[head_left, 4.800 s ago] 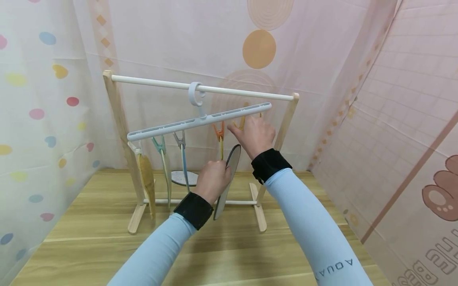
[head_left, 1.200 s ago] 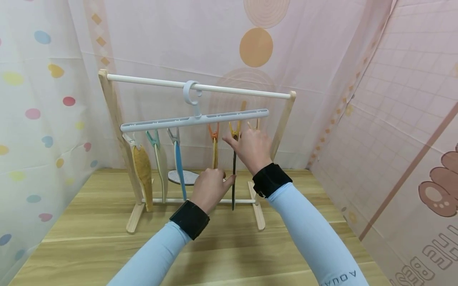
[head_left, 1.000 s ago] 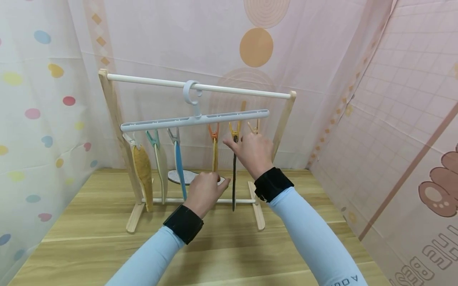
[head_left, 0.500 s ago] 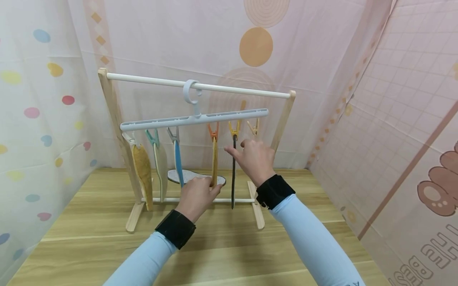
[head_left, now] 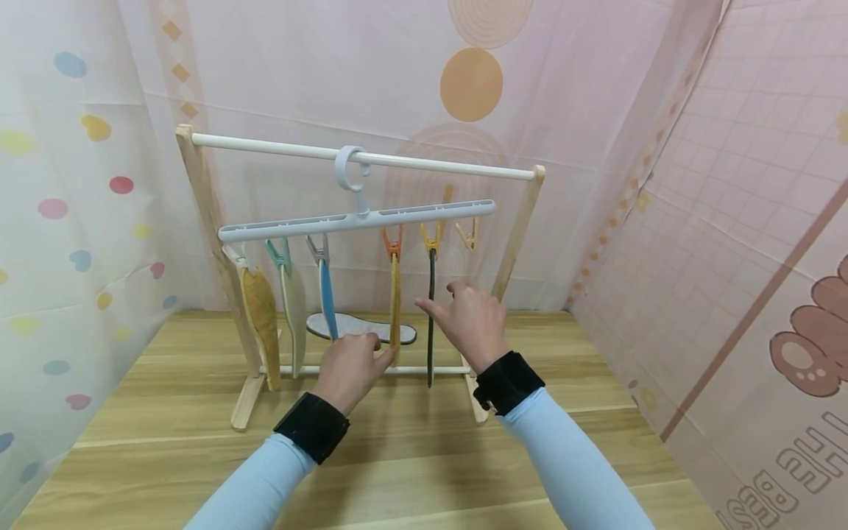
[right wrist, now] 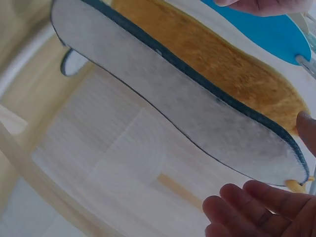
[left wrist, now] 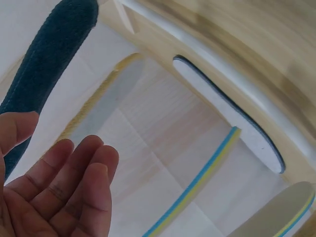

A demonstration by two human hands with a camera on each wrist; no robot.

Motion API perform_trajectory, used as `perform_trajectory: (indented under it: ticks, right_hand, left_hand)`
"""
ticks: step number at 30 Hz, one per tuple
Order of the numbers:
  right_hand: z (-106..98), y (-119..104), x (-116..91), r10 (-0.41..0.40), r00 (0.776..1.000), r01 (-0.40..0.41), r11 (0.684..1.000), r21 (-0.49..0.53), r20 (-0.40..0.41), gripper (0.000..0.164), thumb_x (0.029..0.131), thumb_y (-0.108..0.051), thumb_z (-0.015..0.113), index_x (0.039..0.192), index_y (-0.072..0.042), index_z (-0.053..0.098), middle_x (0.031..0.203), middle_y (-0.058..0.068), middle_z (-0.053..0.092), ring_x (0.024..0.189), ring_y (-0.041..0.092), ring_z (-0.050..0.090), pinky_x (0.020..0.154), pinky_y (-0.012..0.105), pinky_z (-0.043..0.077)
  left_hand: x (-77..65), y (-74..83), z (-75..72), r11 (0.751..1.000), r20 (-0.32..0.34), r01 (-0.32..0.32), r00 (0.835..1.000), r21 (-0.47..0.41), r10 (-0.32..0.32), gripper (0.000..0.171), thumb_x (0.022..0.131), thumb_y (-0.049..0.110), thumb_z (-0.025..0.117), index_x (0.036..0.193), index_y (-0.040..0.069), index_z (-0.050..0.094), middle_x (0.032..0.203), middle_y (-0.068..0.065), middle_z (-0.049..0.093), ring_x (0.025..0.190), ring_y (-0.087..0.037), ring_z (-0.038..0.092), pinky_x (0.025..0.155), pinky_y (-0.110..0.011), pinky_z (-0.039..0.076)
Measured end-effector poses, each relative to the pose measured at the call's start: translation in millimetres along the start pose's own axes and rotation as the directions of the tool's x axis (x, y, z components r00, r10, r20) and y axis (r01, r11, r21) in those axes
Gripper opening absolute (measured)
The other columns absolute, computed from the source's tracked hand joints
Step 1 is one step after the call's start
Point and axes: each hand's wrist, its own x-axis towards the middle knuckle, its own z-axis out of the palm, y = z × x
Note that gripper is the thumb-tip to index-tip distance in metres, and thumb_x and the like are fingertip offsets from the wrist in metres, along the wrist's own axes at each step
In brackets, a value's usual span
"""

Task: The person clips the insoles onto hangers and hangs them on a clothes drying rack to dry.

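Observation:
A grey insole with a dark edge (head_left: 431, 324) hangs from the yellow clip (head_left: 433, 239) of a pale blue hanger (head_left: 391, 218). My right hand (head_left: 472, 324) is just right of this insole, thumb and fingers spread and holding nothing. The right wrist view shows the insole's grey face (right wrist: 163, 94); the left wrist view shows its dark teal side (left wrist: 54, 49). My left hand (head_left: 351, 372) is lower, near the orange-brown insole (head_left: 395, 294) under the orange clip (head_left: 392, 246). Its fingers are loosely bent around nothing; whether it touches that insole I cannot tell.
Blue (head_left: 327, 291), cream (head_left: 294, 324) and mustard (head_left: 261, 324) insoles hang farther left. A beige clip (head_left: 467, 235) at the hanger's right end carries nothing. Another grey insole (head_left: 361, 328) lies on the table behind. The hanger hooks over the wooden rack's white rod (head_left: 278, 148).
My left hand, earlier gripping the dark-edged insole, has let go and moved left and down. My right hand has come down from the clips. That insole now hangs from the yellow clip.

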Motion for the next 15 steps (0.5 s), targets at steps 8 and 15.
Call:
perform_trajectory:
  ticks: [8,15]
  right_hand:
    - [22,8,-27,0.015,0.999,-0.016,1.000,0.026,0.037,0.071,0.082,-0.070,0.064,0.113,-0.007,0.074,0.059,0.006,0.059,0.043,0.010,0.032,0.036,0.025,0.025]
    - [44,14,-55,0.042,0.996,-0.049,0.995,0.085,0.075,0.069,0.082,-0.067,0.068,0.112,-0.005,0.074,0.084,0.012,0.072,0.050,0.013,0.050,0.039,0.024,0.032]
  left_hand:
    - [-10.1,-13.4,10.2,1.000,0.039,0.002,0.999,0.010,-0.003,0.028,0.090,0.026,0.073,0.094,-0.002,0.072,0.076,-0.011,0.069,0.055,-0.016,0.058,0.052,-0.037,0.051]
    - [-16.2,-22.2,24.6,1.000,0.047,0.000,0.999,0.001,0.000,0.022,0.086,0.021,0.075,0.088,0.000,0.072,0.070,-0.008,0.066,0.053,-0.015,0.053,0.048,-0.033,0.045]
